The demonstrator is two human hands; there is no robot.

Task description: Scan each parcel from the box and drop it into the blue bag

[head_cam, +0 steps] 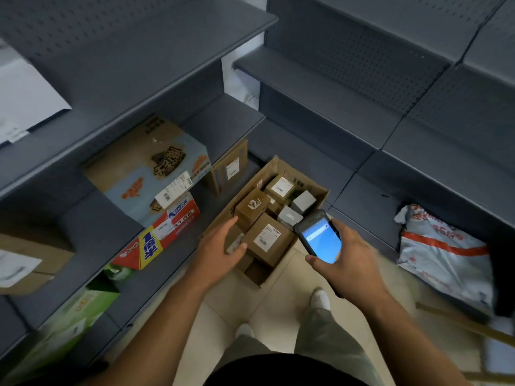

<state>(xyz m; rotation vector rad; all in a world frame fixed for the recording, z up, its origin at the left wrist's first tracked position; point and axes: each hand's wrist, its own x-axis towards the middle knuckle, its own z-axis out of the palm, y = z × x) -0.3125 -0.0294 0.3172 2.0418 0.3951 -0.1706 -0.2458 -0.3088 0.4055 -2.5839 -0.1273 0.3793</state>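
An open cardboard box (312,181) stands on the floor between the shelves, holding several small brown and grey parcels. The nearest brown parcel (269,238) shows a white label on top. My left hand (220,250) hovers open over the box's near left side, thumb next to that parcel, gripping nothing. My right hand (344,257) holds a handheld scanner (319,236) with a lit blue screen, just right of the box. A grey-blue bag (446,260) with an orange stripe lies on the floor at the right.
Dark grey metal shelving (320,107) surrounds the spot on the left and back. Large printed cartons (150,165) sit on the left shelves, with a green carton (80,307) lower down. My feet stand on the pale tiled floor (223,296). A wooden stick (468,324) lies at the right.
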